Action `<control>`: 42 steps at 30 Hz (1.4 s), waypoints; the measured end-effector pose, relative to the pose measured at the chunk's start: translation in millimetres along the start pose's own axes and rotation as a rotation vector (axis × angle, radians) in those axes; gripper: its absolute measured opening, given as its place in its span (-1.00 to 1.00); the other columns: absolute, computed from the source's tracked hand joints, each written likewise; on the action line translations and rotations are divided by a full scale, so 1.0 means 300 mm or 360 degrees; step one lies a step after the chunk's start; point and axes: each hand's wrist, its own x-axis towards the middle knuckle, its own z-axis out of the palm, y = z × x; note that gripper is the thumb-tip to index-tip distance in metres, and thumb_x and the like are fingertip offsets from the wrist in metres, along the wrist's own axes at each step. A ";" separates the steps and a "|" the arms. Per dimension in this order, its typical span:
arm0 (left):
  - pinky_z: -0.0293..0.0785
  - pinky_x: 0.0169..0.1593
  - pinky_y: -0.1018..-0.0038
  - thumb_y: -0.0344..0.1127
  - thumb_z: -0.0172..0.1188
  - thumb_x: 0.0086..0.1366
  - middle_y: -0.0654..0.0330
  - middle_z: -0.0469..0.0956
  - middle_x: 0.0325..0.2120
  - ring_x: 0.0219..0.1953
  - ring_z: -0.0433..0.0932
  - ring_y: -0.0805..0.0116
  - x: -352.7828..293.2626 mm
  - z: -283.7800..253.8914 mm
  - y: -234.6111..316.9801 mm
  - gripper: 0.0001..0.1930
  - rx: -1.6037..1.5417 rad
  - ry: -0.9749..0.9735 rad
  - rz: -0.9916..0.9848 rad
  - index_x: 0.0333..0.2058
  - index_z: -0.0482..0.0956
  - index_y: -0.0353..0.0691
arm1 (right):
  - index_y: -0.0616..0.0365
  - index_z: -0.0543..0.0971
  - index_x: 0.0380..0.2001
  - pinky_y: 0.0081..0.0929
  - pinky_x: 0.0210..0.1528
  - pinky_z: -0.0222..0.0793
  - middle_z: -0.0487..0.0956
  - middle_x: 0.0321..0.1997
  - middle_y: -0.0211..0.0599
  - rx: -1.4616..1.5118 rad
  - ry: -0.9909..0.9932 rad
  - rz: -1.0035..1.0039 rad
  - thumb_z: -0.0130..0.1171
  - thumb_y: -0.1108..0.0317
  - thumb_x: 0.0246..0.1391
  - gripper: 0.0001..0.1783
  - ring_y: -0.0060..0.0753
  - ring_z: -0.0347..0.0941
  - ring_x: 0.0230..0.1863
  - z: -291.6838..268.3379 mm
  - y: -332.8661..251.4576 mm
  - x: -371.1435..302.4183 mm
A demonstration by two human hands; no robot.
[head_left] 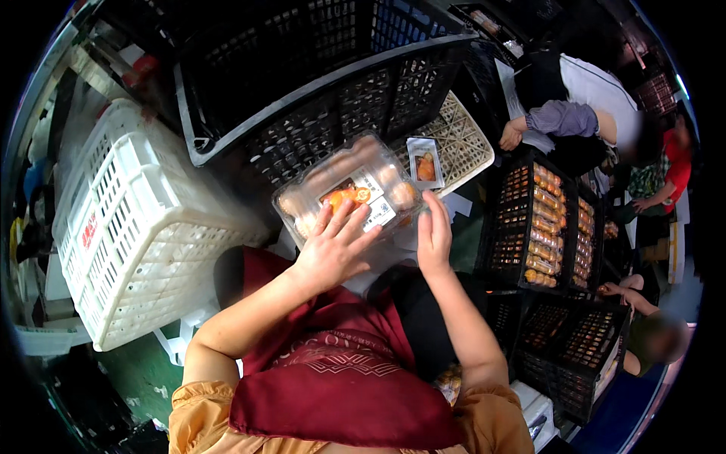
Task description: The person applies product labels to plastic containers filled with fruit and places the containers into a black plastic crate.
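Note:
A clear plastic clamshell pack [306,182] of rounded brown items lies tilted in front of me, above my lap. Its lid carries a white label [380,214] with an orange food picture. My left hand [333,250] rests on that label with its fingers spread. At the pack's right edge, my right hand [434,233] stands on its side, fingers stretched out and touching or very close to the plastic. Neither hand grips anything. Just beyond the right hand is a small white tray [415,153] holding similar picture labels.
A large black crate [325,85] stands directly ahead. On the left is a white slatted crate [144,234]. The label tray sits on an upturned cream crate [470,144]. Black crates [522,219] of packed goods line the right, where other people [597,98] work.

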 end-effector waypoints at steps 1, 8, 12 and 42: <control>-0.13 0.28 0.04 0.01 0.26 -0.03 0.08 0.13 0.21 0.25 0.08 0.03 0.006 -0.004 -0.016 -0.28 -0.0101 -0.0005 0.0017 0.14 0.27 0.01 | 0.31 0.39 -0.07 -0.35 0.01 0.28 0.45 -0.05 -0.12 0.0162 0.0133 0.0188 -0.06 0.42 0.15 -0.70 -0.17 0.38 -0.03 0.010 -0.001 -0.055; 0.11 0.20 0.14 -0.09 0.09 0.17 -0.06 0.21 0.15 0.18 0.19 -0.05 0.112 -0.032 -0.154 -0.44 0.0086 0.0090 -0.0686 0.14 0.27 -0.09 | 0.21 0.40 -0.16 -0.45 -0.28 0.48 0.48 -0.26 -0.24 0.1822 -0.0084 0.1529 0.05 0.22 0.15 -0.70 -0.40 0.48 -0.33 0.103 -0.097 -0.166; 0.22 0.13 0.24 -0.10 0.05 0.19 -0.10 0.34 0.04 0.08 0.33 0.00 0.110 -0.018 -0.233 -0.44 0.0035 0.0167 -0.0839 0.10 0.27 -0.31 | 0.22 0.36 -0.10 -0.46 -0.29 0.46 0.47 -0.18 -0.26 0.1820 -0.0102 0.1591 0.16 0.11 0.05 -0.53 -0.42 0.42 -0.18 0.160 -0.105 -0.124; 0.32 -0.21 0.61 -0.28 0.03 0.30 0.19 0.51 -0.27 -0.34 0.42 0.51 0.064 -0.143 0.372 -0.62 -0.1537 -0.0341 -0.0185 0.03 0.38 -0.38 | 0.26 0.38 -0.01 -0.39 -0.11 0.41 0.55 -0.16 -0.15 0.0023 0.1165 0.1091 0.31 0.29 -0.18 -0.38 -0.31 0.49 -0.18 -1.089 0.067 -1.002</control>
